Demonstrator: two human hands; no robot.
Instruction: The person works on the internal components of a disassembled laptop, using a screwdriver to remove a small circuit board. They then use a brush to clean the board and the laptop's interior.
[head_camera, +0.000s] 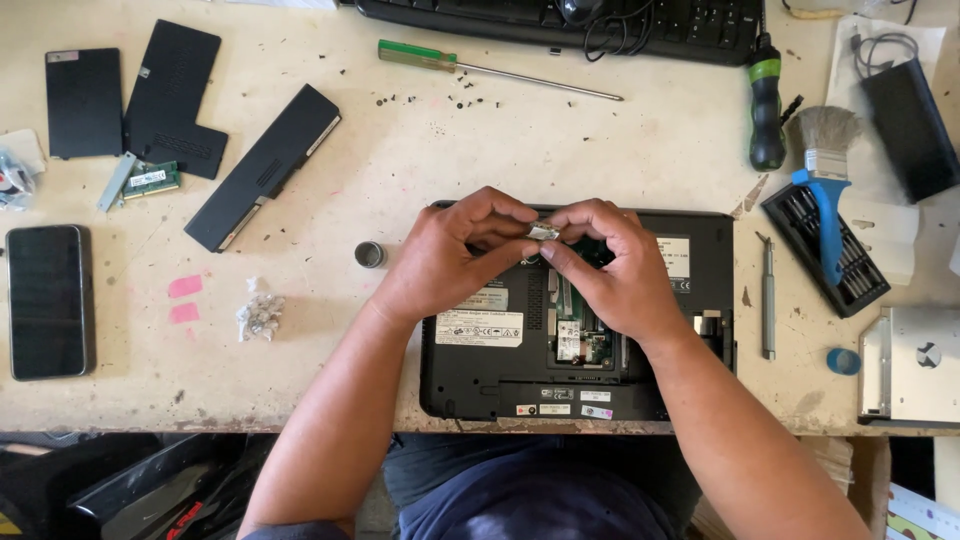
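A black laptop (470, 370) lies upside down near the table's front edge, its bottom cover off and green circuit boards showing. Above its open bay, my left hand (445, 262) and my right hand (610, 270) meet fingertip to fingertip. Together they pinch a small silvery metal part (543, 232). My fingers hide most of that part, so its exact shape is unclear.
A black battery (262, 166), two black cover panels (170, 95), a memory module (150, 180) and a phone (47, 300) lie left. Loose screws (260, 315), a small cap (369, 254), screwdrivers (495, 70), a blue brush (826, 190), a bit set (850, 270), an optical drive (915, 365) and a keyboard (560, 22) surround the laptop.
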